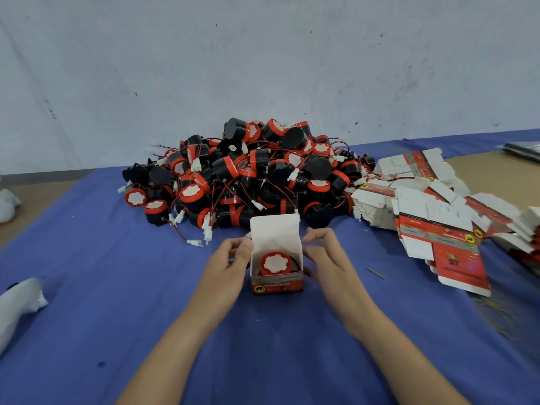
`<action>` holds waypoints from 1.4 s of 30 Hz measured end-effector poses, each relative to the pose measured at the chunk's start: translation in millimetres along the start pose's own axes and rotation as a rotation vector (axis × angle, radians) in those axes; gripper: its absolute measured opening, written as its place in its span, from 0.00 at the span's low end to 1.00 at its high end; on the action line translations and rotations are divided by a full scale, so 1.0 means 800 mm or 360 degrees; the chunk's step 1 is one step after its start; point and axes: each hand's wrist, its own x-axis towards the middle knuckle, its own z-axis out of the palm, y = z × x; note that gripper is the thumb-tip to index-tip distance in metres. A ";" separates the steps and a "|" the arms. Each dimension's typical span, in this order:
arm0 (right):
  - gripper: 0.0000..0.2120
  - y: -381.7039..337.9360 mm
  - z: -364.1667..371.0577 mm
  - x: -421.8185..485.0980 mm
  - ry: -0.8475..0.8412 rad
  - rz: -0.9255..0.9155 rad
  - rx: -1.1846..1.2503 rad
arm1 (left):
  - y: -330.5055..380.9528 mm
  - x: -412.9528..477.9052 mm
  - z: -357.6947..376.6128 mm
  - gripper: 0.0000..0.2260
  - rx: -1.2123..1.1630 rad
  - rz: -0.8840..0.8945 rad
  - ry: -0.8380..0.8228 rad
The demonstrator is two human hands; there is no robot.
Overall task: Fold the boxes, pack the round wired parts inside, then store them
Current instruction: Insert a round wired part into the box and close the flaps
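Observation:
A small red and white box (277,283) stands upright on the blue cloth with its top lid raised at the back. Inside it lies one round part (274,263), red rim and white face up. My left hand (233,255) holds the box's left side, fingers curled at the left flap. My right hand (323,252) holds the right side, fingers curled by the right flap. Behind the box lies a big pile of round black and red wired parts (248,173).
Stacks of flat unfolded boxes (432,220) spread over the right of the blue cloth (117,287). A white bag (20,299) lies at the left edge. A white wall rises behind the pile. Bare tan table shows at far left and far right.

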 end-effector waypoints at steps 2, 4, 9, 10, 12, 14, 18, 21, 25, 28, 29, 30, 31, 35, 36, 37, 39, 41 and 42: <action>0.10 -0.001 -0.001 0.005 0.0159 0.0127 0.0091 | -0.002 0.001 0.002 0.14 -0.0069 -0.0028 -0.0043; 0.06 0.000 0.000 0.008 0.0196 0.0212 0.0115 | -0.002 0.002 0.003 0.16 -0.0092 -0.0018 -0.0073; 0.08 0.002 0.003 0.010 0.0150 0.0276 -0.0136 | -0.002 0.004 0.005 0.07 -0.0049 -0.0005 -0.0085; 0.09 0.002 0.004 0.010 0.0146 0.0288 -0.0144 | -0.002 0.005 0.005 0.07 -0.0045 -0.0012 -0.0096; 0.11 0.001 0.005 0.011 0.0142 0.0320 -0.0158 | -0.001 0.005 0.005 0.07 -0.0042 -0.0028 -0.0113; 0.12 0.004 0.004 0.011 0.0139 0.0336 -0.0183 | -0.001 0.005 0.005 0.06 -0.0055 -0.0052 -0.0119; 0.10 0.009 0.003 0.013 0.0124 0.0343 -0.0186 | -0.001 0.006 0.007 0.05 -0.0114 -0.0097 -0.0160; 0.11 0.011 0.003 0.014 0.0110 0.0348 -0.0178 | 0.000 0.008 0.011 0.08 -0.0149 -0.0117 -0.0166; 0.10 0.011 0.005 0.015 0.0116 0.0369 -0.0133 | 0.001 0.010 0.013 0.09 -0.0198 -0.0166 -0.0157; 0.11 0.009 0.005 0.015 0.0099 0.0357 -0.0125 | 0.001 0.009 0.013 0.09 -0.0206 -0.0174 -0.0150; 0.10 0.009 0.004 0.015 0.0093 0.0347 -0.0130 | 0.001 0.009 0.013 0.09 -0.0201 -0.0171 -0.0146; 0.10 0.008 0.004 0.014 0.0091 0.0342 -0.0134 | 0.001 0.009 0.014 0.09 -0.0198 -0.0169 -0.0144; 0.09 0.007 0.003 0.014 0.0088 0.0340 -0.0135 | 0.001 0.009 0.014 0.10 -0.0196 -0.0168 -0.0144; 0.13 0.004 0.005 0.012 0.0024 0.0335 -0.0166 | 0.001 0.009 0.015 0.14 -0.0145 -0.0128 -0.0141; 0.14 0.004 0.006 0.011 0.0006 0.0322 -0.0173 | 0.001 0.008 0.015 0.15 -0.0134 -0.0118 -0.0140; 0.14 0.004 0.006 0.010 -0.0007 0.0300 -0.0187 | 0.001 0.008 0.016 0.15 -0.0128 -0.0114 -0.0144; 0.14 0.004 0.007 0.009 -0.0019 0.0255 -0.0228 | 0.002 0.009 0.016 0.16 -0.0132 -0.0118 -0.0148; 0.17 0.002 0.006 0.008 -0.0026 0.0227 -0.0247 | 0.002 0.010 0.017 0.16 -0.0136 -0.0119 -0.0148; 0.17 0.001 0.006 0.008 -0.0032 0.0220 -0.0249 | 0.002 0.010 0.016 0.16 -0.0136 -0.0120 -0.0151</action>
